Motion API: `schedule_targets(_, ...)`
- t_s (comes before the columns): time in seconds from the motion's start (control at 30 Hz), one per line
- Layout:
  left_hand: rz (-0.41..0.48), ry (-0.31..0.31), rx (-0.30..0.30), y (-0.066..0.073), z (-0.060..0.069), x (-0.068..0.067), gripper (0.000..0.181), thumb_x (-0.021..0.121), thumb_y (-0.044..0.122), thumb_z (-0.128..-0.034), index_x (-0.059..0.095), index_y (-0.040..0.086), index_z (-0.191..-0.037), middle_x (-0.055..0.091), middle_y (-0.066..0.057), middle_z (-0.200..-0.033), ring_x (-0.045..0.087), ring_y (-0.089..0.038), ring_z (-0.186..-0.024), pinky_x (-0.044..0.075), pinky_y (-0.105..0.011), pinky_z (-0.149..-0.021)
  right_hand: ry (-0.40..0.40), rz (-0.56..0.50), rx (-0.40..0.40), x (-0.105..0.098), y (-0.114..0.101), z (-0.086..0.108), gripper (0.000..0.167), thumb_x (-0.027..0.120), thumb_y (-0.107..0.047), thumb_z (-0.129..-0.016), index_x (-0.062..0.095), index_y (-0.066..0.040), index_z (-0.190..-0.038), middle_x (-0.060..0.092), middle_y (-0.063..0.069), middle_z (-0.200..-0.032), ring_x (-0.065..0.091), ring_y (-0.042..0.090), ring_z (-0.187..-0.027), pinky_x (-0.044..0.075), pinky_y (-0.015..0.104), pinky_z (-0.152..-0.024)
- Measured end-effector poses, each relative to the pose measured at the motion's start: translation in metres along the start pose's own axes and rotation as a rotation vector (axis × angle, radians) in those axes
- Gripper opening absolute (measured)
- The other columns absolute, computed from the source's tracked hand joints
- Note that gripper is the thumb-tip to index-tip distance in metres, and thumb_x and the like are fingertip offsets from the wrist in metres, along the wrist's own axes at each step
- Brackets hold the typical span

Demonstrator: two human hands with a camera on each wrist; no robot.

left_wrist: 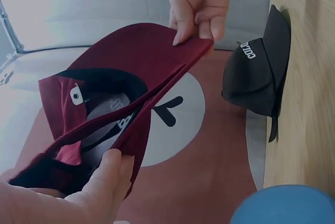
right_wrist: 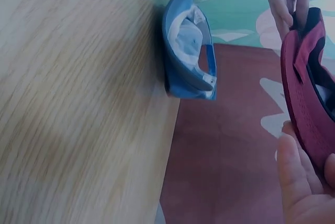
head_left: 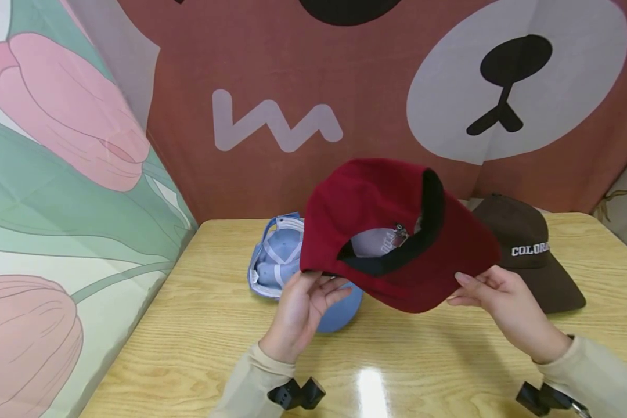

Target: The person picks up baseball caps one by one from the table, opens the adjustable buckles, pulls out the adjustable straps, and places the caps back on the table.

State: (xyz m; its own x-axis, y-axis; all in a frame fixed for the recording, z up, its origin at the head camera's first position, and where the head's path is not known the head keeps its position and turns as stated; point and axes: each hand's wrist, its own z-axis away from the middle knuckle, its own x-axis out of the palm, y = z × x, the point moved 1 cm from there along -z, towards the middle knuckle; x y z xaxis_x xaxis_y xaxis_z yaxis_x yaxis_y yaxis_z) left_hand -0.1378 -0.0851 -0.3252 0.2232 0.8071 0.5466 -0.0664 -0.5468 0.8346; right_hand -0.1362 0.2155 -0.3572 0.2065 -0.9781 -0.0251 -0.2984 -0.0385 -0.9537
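Note:
A dark red baseball cap (head_left: pixel 366 197) with a black inner band is held up above the table, tilted so its opening shows. My left hand (head_left: pixel 300 310) holds the cap's left edge, its thumb against the rim in the left wrist view. On the other side, my right hand (head_left: pixel 509 305) pinches the brim between thumb and fingers. Behind and below the left hand lies a light blue cap (head_left: pixel 277 264), upturned with its lining showing; the red cap partly covers it. A dark brown cap (head_left: pixel 519 232) with white lettering sits upright near the right hand, partly hidden.
The caps are on or above a wooden table (head_left: pixel 188 337). A brown cloth backdrop (head_left: pixel 271 180) with a bear's face hangs behind it, and a flower-printed cloth (head_left: pixel 120 226) hangs along the left side. Each wrist carries a small black device.

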Motion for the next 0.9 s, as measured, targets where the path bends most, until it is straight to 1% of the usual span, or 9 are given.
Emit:
schedule_targets(0.07, -0.01, -0.011, -0.013, 0.0, 0.0, -0.001, 0.025, 0.033, 0.003, -0.1004, 0.054, 0.001, -0.115, 0.065, -0.006, -0.102, 0.065, -0.024, -0.101, 0.052, -0.037, -0.088, 0.009, -0.015, -0.01, -0.005, 0.0, 0.002, 0.017, 0.047, 0.006, -0.099, 0.062, -0.003, -0.095, 0.068, 0.007, -0.084, 0.07, 0.018, -0.076, 0.056, 0.028, -0.071)
schedule_targets(0.13, -0.024, -0.018, -0.031, 0.0, 0.0, -0.002, 0.031, 0.033, 0.005, -0.1018, 0.048, -0.003, -0.128, 0.063, -0.008, -0.11, 0.064, -0.026, -0.107, 0.052, -0.033, -0.087, 0.019, -0.029, -0.018, -0.009, 0.001, 0.004, 0.02, 0.047, 0.007, -0.098, 0.064, -0.004, -0.099, 0.068, 0.007, -0.086, 0.07, 0.018, -0.076, 0.056, 0.028, -0.07)
schedule_targets(0.2, -0.038, -0.021, -0.043, 0.001, -0.001, -0.004, 0.038, 0.033, 0.006, -0.1029, 0.041, -0.007, -0.137, 0.061, -0.013, -0.118, 0.062, -0.027, -0.11, 0.053, -0.031, -0.086, 0.028, -0.034, -0.021, -0.014, 0.002, 0.006, 0.024, 0.047, 0.008, -0.098, 0.065, -0.006, -0.102, 0.07, 0.006, -0.088, 0.07, 0.018, -0.075, 0.056, 0.028, -0.07)
schedule_targets(0.27, -0.055, -0.018, -0.054, 0.001, -0.001, -0.005, 0.043, 0.033, 0.008, -0.1036, 0.034, -0.01, -0.142, 0.057, -0.019, -0.126, 0.061, -0.028, -0.113, 0.052, -0.03, -0.087, 0.033, -0.041, -0.021, -0.017, 0.003, 0.008, 0.028, 0.046, 0.009, -0.098, 0.067, -0.008, -0.106, 0.071, 0.005, -0.09, 0.07, 0.018, -0.075, 0.056, 0.027, -0.069)
schedule_targets(0.37, -0.077, -0.01, -0.053, 0.001, -0.001, -0.007, 0.047, 0.035, 0.01, -0.1034, 0.027, -0.011, -0.145, 0.048, -0.028, -0.136, 0.06, -0.03, -0.115, 0.052, -0.029, -0.088, 0.039, -0.039, -0.031, -0.022, 0.004, 0.01, 0.032, 0.045, 0.011, -0.097, 0.067, -0.01, -0.109, 0.071, 0.004, -0.092, 0.07, 0.017, -0.075, 0.056, 0.027, -0.068)
schedule_targets(0.47, -0.089, 0.002, -0.053, 0.0, 0.0, -0.009, 0.049, 0.036, 0.01, -0.103, 0.025, -0.011, -0.147, 0.042, -0.032, -0.141, 0.058, -0.033, -0.118, 0.051, -0.03, -0.09, 0.052, -0.035, -0.046, -0.026, 0.004, 0.012, 0.033, 0.044, 0.012, -0.097, 0.066, -0.009, -0.11, 0.071, 0.003, -0.093, 0.07, 0.017, -0.075, 0.056, 0.026, -0.068)
schedule_targets(0.6, -0.095, 0.012, -0.058, 0.0, 0.0, -0.011, 0.049, 0.035, 0.01, -0.1034, 0.025, -0.01, -0.147, 0.038, -0.032, -0.144, 0.056, -0.033, -0.12, 0.05, -0.03, -0.091, 0.102, -0.024, -0.033, -0.032, 0.002, 0.014, 0.032, 0.046, 0.012, -0.096, 0.067, -0.01, -0.108, 0.072, 0.003, -0.091, 0.07, 0.017, -0.071, 0.056, 0.024, -0.066)
schedule_targets(0.83, -0.096, 0.041, -0.075, -0.002, 0.0, -0.015, 0.048, 0.033, 0.009, -0.1032, 0.027, -0.009, -0.147, 0.038, -0.03, -0.146, 0.057, -0.032, -0.12, 0.049, -0.032, -0.093, 0.2, 0.051, -0.011, -0.039, 0.001, 0.018, 0.029, 0.053, 0.008, -0.095, 0.069, -0.014, -0.105, 0.072, 0.0, -0.085, 0.069, 0.014, -0.065, 0.055, 0.023, -0.061)
schedule_targets(0.9, -0.098, 0.046, -0.074, -0.002, -0.001, -0.017, 0.048, 0.034, 0.009, -0.1028, 0.027, -0.01, -0.146, 0.038, -0.03, -0.145, 0.058, -0.031, -0.119, 0.05, -0.03, -0.091, 0.23, 0.101, -0.013, -0.041, 0.001, 0.018, 0.03, 0.053, 0.008, -0.095, 0.07, -0.016, -0.104, 0.072, -0.002, -0.085, 0.069, 0.013, -0.065, 0.055, 0.023, -0.059)
